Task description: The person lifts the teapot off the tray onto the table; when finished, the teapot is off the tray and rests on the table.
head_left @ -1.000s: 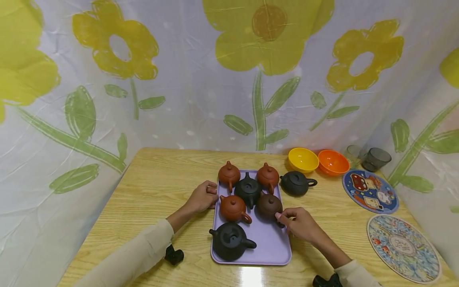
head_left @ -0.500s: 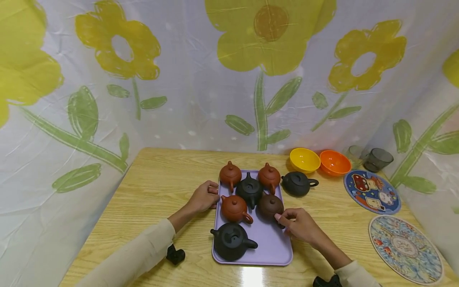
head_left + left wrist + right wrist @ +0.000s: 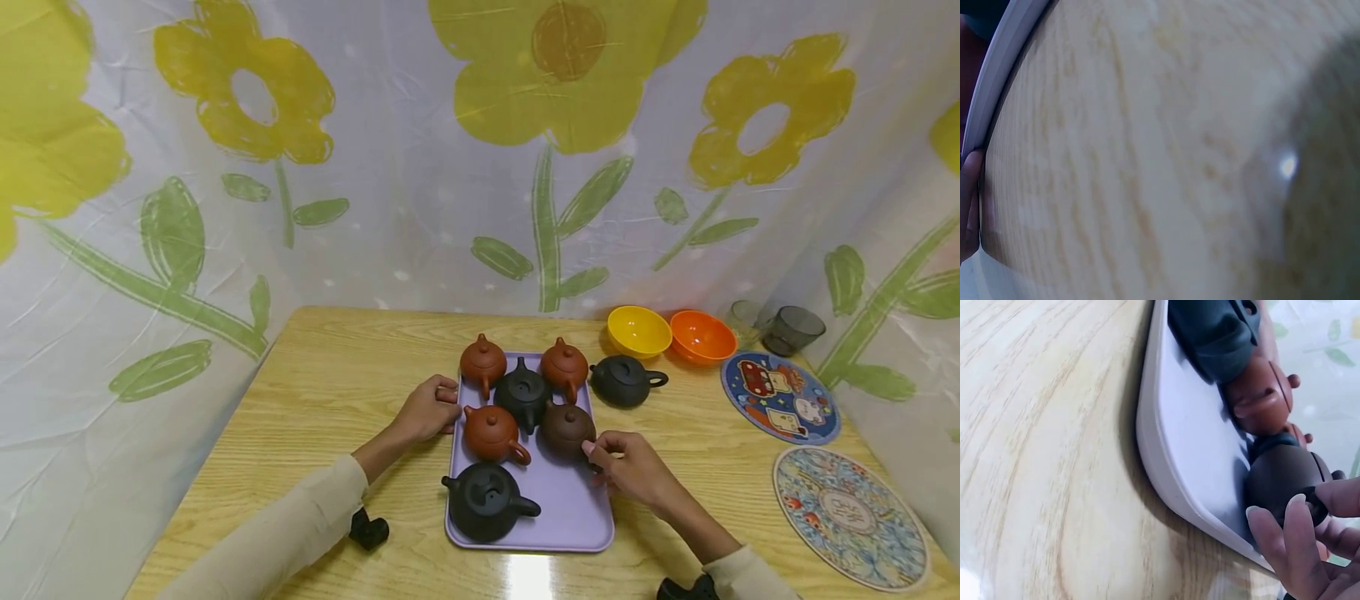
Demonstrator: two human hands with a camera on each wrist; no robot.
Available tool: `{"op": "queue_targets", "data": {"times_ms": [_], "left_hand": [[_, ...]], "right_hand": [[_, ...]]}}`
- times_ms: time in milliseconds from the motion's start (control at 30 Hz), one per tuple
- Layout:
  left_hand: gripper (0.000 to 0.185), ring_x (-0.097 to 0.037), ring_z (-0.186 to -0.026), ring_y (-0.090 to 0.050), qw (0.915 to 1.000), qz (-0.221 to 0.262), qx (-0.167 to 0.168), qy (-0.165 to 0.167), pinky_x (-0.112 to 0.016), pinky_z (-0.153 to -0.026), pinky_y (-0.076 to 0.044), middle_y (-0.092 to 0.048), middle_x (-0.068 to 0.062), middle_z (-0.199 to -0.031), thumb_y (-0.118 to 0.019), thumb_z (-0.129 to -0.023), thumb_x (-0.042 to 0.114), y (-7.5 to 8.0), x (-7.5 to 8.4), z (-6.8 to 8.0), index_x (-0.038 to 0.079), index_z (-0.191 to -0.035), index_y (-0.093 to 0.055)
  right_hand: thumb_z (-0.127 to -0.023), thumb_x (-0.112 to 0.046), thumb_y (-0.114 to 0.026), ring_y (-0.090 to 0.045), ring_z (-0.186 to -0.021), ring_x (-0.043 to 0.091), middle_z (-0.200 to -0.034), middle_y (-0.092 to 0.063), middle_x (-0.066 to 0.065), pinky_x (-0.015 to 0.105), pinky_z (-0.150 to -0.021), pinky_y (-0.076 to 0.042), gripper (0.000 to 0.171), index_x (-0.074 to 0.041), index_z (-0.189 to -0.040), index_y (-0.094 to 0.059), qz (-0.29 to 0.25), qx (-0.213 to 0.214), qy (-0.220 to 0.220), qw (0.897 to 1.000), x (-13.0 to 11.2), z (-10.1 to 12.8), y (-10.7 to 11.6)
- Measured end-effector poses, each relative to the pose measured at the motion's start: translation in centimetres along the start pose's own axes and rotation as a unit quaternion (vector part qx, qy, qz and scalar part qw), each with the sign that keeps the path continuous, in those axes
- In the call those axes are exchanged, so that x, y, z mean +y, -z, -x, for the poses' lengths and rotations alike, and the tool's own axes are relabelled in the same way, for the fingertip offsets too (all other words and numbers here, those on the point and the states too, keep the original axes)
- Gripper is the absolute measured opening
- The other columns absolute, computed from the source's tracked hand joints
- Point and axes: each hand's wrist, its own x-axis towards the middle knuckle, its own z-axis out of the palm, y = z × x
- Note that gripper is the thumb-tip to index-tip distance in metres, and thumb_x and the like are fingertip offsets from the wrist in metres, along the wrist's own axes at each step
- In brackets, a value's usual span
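Note:
In the head view a lilac tray (image 3: 558,517) bears several teapots. My right hand (image 3: 630,471) pinches the handle of the dark brown teapot (image 3: 566,432) at the tray's right side; the right wrist view shows thumb and fingers around that handle. My left hand (image 3: 429,410) holds the tray's left rim, its fingertips (image 3: 967,181) at the outer wall in the left wrist view. On the tray also stand a front black teapot (image 3: 483,504), an orange-brown teapot (image 3: 489,433), a black teapot (image 3: 519,392) in the middle, and two reddish teapots (image 3: 482,362) at the back.
Right of the tray stands another black teapot (image 3: 621,382). Behind it are a yellow bowl (image 3: 639,332), an orange bowl (image 3: 703,337) and a dark glass (image 3: 793,329). Two round mats, one blue (image 3: 780,398) and one pale patterned (image 3: 851,517), lie on the table's right side.
The head view has shifted slightly. My right thumb and fingers have moved a little on the brown teapot's handle. My left hand stays at the tray's rim, and the teapots keep their places.

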Motion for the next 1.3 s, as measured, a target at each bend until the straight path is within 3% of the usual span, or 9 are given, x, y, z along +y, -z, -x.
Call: {"op": "queue_targets", "data": {"times_ms": [633,1300], "left_hand": [[0.043,-0.021,-0.081,-0.065,1.0,-0.002,-0.004,-0.005,-0.032,-0.061,-0.062,-0.062,-0.019,-0.113,-0.064,-0.087,0.0,0.1,0.5,-0.5,0.0,-0.129,-0.055],[0.044,-0.02,-0.084,-0.065,0.9999,-0.002,-0.011,0.01,-0.032,-0.062,-0.062,-0.061,-0.019,-0.114,-0.063,-0.088,0.0,-0.1,-0.1,-0.3,0.0,-0.131,-0.054]], "right_hand": [[-0.1,-0.032,-0.062,-0.071,-0.083,0.027,-0.101,-0.072,0.019,0.037,-0.068,-0.061,0.037,0.005,-0.1,-0.066,0.001,-0.01,0.001,1.0,-0.8,1.0,4.2],[-0.101,-0.033,-0.059,-0.064,-0.092,0.024,-0.103,-0.067,0.017,0.037,-0.073,-0.059,0.038,0.005,-0.107,-0.065,0.041,-0.037,-0.001,0.998,0.7,1.1,8.6]]}}
